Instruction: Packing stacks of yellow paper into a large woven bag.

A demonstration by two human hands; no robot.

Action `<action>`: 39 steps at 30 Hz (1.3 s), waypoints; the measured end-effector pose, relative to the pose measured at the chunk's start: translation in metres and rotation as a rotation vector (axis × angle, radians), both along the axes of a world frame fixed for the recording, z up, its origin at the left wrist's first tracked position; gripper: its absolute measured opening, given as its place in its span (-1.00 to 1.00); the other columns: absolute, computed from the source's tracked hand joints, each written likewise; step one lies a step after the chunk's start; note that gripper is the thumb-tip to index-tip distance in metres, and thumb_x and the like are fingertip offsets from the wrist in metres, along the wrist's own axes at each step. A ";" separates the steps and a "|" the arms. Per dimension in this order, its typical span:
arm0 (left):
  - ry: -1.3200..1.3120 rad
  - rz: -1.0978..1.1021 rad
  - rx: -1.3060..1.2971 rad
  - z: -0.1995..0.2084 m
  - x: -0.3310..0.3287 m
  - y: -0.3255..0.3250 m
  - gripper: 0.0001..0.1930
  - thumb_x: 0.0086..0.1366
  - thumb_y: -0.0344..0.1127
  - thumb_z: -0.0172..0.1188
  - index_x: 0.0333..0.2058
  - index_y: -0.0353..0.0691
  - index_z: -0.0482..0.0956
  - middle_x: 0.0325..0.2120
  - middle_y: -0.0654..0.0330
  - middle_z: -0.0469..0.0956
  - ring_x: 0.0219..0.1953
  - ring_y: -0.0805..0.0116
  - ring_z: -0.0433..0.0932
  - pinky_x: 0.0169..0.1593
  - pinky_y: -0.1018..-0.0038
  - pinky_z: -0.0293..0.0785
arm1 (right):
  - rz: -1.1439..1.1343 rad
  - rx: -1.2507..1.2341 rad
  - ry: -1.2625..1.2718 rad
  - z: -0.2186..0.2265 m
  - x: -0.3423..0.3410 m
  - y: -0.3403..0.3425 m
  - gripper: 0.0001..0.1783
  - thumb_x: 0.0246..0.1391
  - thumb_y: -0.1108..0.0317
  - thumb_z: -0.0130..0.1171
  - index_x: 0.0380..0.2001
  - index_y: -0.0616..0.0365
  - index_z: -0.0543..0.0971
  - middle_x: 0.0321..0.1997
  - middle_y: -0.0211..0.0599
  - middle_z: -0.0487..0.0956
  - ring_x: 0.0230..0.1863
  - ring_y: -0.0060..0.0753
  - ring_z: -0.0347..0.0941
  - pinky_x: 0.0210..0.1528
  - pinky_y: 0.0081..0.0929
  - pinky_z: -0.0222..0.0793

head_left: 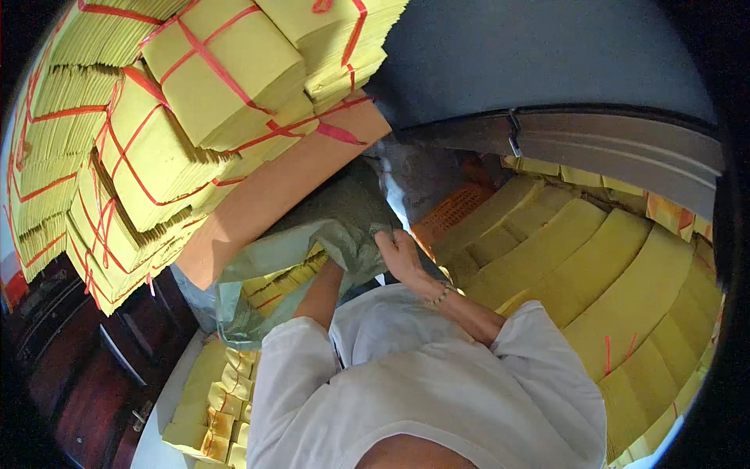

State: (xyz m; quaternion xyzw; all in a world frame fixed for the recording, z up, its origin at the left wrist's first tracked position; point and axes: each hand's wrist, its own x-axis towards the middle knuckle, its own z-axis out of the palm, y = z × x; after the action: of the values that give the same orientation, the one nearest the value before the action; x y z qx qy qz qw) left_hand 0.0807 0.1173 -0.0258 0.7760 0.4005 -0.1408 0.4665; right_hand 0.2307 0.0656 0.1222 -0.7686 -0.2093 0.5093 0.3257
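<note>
A translucent green woven plastic sack hangs open in front of me, crumpled along its upper edge. My right hand has its fingers closed on the sack's rim, with a beaded bracelet on that wrist. My left forearm reaches to the sack's mouth, and folds of plastic hide the left hand's fingers. Inside the sack lie yellow paper bundles, partly covered by the green plastic, with a strip of red tie showing.
Yellow paper bundles tied with red ribbon tower at the upper left above an orange-brown board. Long rows of yellow paper fill the right, beside an orange plastic basket. More bundles and a dark wooden door are lower left.
</note>
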 end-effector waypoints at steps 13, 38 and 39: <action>0.098 -0.051 -0.028 -0.042 0.058 0.008 -0.38 0.08 -0.05 0.15 0.09 -0.21 0.30 0.07 -0.08 0.32 0.12 -0.04 0.24 0.21 0.22 0.11 | -0.439 0.059 0.202 -0.064 0.066 0.006 -0.63 0.14 0.09 -0.04 -0.34 0.24 0.45 -0.32 -0.34 0.47 -0.28 -0.47 0.38 -0.24 -0.46 0.32; -0.206 -0.365 0.505 -0.058 0.074 -0.086 -0.44 0.18 -0.10 -0.03 0.16 -0.11 0.21 0.06 0.13 0.33 0.18 0.20 0.19 0.24 0.21 0.03 | -0.848 -0.409 0.973 -0.086 0.126 -0.039 0.01 0.02 -0.33 -0.06 0.19 0.41 0.08 0.21 -0.07 0.22 0.16 -0.18 0.19 0.17 -0.33 0.11; -0.211 -0.369 0.505 -0.060 0.077 -0.085 -0.44 0.18 -0.10 -0.03 0.16 -0.11 0.21 0.06 0.13 0.33 0.18 0.20 0.19 0.24 0.21 0.03 | -0.642 -0.378 0.564 -0.104 0.111 -0.049 0.05 -0.01 -0.36 -0.05 0.20 0.42 0.06 0.22 -0.05 0.21 0.17 -0.17 0.18 0.18 -0.33 0.10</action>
State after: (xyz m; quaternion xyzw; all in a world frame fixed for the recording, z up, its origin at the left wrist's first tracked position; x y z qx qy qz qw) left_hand 0.1582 0.0327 -0.0860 0.9369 0.2249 -0.0379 0.2649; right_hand 0.3412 0.0169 0.0186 -0.6718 0.2325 0.6010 0.3652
